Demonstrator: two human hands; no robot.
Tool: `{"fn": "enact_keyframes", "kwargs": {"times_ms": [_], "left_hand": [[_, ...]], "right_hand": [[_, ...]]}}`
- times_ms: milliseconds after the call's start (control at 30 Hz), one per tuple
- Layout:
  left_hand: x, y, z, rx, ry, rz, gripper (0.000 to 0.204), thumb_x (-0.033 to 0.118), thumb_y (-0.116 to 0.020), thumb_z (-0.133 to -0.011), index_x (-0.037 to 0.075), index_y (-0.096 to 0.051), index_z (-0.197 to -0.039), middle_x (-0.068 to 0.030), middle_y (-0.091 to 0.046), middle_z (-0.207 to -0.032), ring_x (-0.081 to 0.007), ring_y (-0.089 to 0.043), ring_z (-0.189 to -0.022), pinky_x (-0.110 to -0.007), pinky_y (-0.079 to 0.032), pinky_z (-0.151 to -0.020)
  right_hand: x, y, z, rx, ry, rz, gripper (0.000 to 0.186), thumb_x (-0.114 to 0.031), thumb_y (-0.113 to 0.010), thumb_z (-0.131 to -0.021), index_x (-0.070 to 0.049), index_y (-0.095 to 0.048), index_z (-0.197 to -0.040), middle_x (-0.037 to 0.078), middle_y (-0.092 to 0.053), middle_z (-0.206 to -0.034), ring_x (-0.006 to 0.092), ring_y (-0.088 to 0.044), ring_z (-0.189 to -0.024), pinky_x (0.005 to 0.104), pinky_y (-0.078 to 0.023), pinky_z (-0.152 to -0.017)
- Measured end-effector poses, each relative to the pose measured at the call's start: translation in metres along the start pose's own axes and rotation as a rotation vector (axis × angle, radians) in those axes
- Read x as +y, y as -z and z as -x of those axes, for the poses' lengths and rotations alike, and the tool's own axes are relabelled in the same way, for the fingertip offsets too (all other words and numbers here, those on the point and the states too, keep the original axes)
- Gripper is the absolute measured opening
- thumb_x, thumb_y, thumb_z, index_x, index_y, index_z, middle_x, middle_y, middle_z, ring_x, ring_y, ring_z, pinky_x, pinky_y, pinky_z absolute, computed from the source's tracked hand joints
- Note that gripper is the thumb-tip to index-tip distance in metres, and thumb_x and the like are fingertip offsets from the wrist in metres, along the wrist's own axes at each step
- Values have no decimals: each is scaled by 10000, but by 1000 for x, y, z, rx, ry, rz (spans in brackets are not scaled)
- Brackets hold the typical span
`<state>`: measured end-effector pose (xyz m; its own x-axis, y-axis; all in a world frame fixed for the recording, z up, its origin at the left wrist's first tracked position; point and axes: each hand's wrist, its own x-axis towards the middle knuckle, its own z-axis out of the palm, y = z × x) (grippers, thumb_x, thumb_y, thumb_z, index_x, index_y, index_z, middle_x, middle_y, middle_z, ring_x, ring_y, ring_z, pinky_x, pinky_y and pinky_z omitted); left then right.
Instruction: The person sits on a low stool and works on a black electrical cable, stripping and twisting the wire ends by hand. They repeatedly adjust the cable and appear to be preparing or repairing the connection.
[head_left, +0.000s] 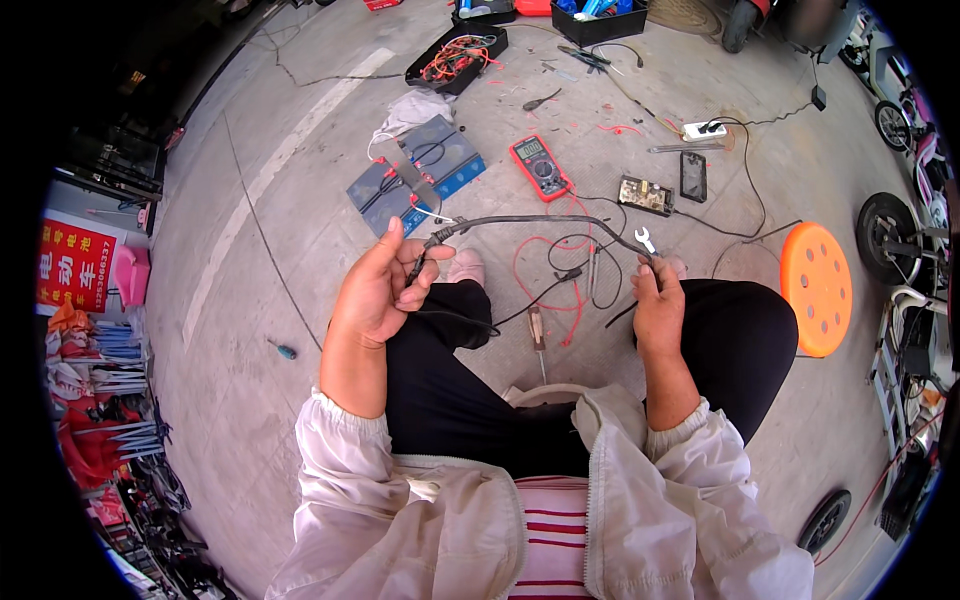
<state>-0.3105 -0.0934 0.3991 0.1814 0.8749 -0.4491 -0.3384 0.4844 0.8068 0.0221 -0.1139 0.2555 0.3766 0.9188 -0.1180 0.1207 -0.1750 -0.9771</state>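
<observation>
Between my two hands a black cable [540, 219] arches over the floor. My left hand [375, 285] is closed on its thicker left end, thumb up. My right hand [660, 312] pinches its other end near my right knee. Just above the right fingertips shows the silver open jaw of a wrench [645, 240]; whether that hand holds it I cannot tell. Beyond the cable lie a red multimeter [540, 168] with test leads, two blue-grey batteries [452, 158] with wires, and an opened circuit board unit [646, 195]. Between my feet lies a screwdriver [537, 325].
An orange round stool [817, 290] stands at my right. Farther out are a black case half [692, 177], a white power strip [704, 131] and a black tray [412, 75] of wires. A teal-handled tool [284, 350] lies left. Wheeled vehicles line the right edge.
</observation>
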Motion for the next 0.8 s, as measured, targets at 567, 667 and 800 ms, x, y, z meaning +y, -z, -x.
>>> {"fn": "enact_keyframes", "kwargs": {"times_ms": [567, 667, 800], "left_hand": [[-2, -5, -4, 67, 30, 44, 630, 523, -385, -996, -61, -584, -1124, -6, -493, -738, -58, -332, -513, -173, -242, -436], [-3, 0, -4, 48, 26, 44, 676, 544, -395, -987, -88, -569, -1153, -9, -502, -750, -61, -338, -537, -178, -236, -459], [-2, -2, -4, 64, 32, 46, 672, 540, -394, -988, -89, -566, -1154, -9, -497, -747, -62, -336, -536, -179, -235, -458]], "right_hand": [[-18, 1, 4, -2, -238, -509, 436, -284, -430, -1011, 64, -516, -1258, 176, -621, -1147, 215, -647, -926, 294, -513, -782], [-22, 1, 5, 1, -230, -520, 473, -323, -413, -1020, 71, -506, -1265, 187, -617, -1156, 221, -645, -930, 300, -510, -792], [-24, 2, 4, 11, -226, -536, 507, -357, -395, -1028, 79, -502, -1264, 196, -614, -1161, 225, -644, -933, 304, -509, -796]]}}
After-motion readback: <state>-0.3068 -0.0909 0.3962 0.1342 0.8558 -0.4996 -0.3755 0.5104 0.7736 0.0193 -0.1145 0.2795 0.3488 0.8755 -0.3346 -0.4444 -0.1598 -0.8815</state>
